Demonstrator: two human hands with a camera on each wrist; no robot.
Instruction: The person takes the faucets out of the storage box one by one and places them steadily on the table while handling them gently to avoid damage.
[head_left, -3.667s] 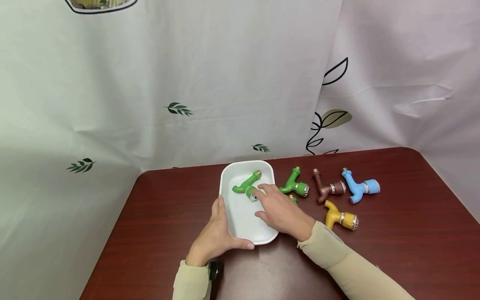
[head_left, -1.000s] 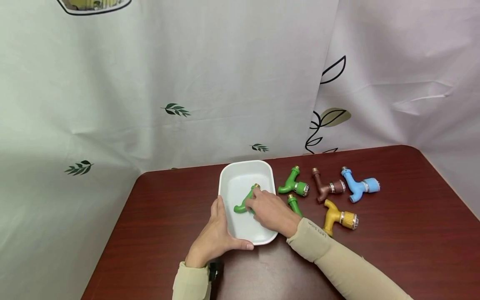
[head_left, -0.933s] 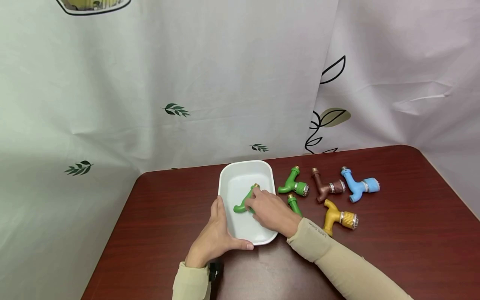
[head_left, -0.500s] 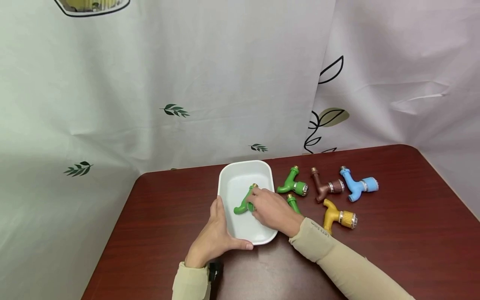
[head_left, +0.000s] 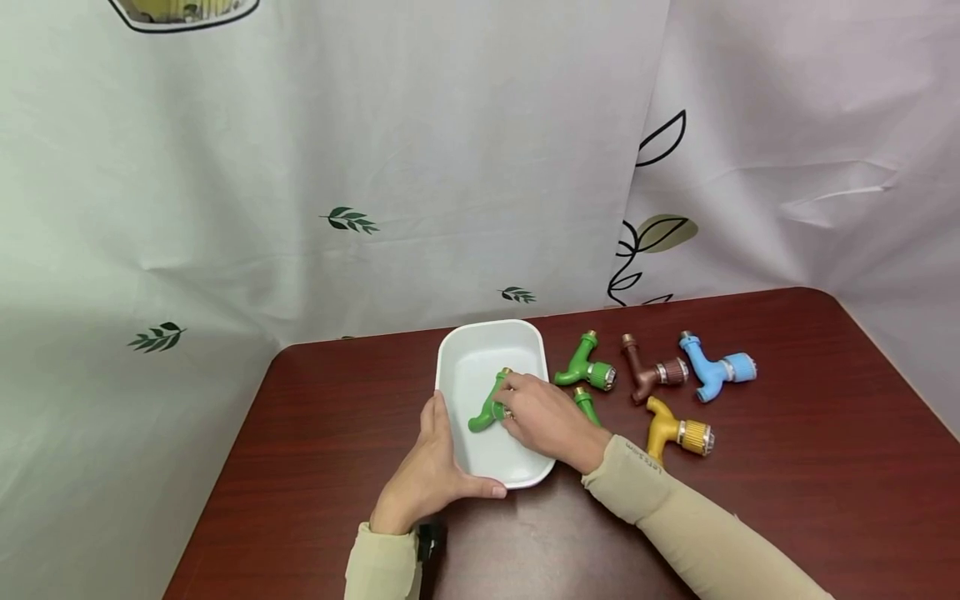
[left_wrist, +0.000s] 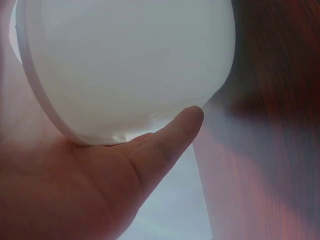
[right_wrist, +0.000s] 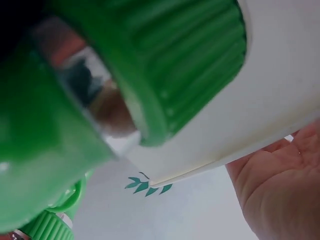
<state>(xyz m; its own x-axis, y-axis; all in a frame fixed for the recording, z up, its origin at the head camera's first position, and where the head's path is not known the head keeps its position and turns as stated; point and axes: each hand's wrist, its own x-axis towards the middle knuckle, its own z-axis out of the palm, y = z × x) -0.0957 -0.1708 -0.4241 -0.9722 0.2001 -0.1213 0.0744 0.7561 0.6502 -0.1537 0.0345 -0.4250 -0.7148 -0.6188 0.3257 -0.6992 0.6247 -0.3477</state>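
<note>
In the head view, a white rectangular tray (head_left: pixel 495 467) stands on the table. My left hand (head_left: pixel 427 479) holds its near left corner, fingers along the left side and thumb along the near edge. The left wrist view has the tray wall (left_wrist: pixel 140 60) against that hand. My right hand (head_left: pixel 543 417) reaches in over the right rim and pinches a green tap (head_left: pixel 486 412) lying in the tray; its knob is mostly covered by my fingers. A second green tap (head_left: pixel 587 404) lies partly under my right wrist. A green ribbed knob (right_wrist: pixel 195 60) fills much of the right wrist view.
Right of the tray, a green tap (head_left: pixel 581 367), a brown tap (head_left: pixel 648 375), a light blue tap (head_left: pixel 712 371) and a yellow tap (head_left: pixel 667 433) lie on the reddish-brown table (head_left: pixel 810 467). A white patterned cloth (head_left: pixel 450 167) hangs behind the table.
Over the whole span the green tap in the tray has come nearer to me and turned slightly. My right hand moved with it, its fingers now curled on it. My left hand stays put.
</note>
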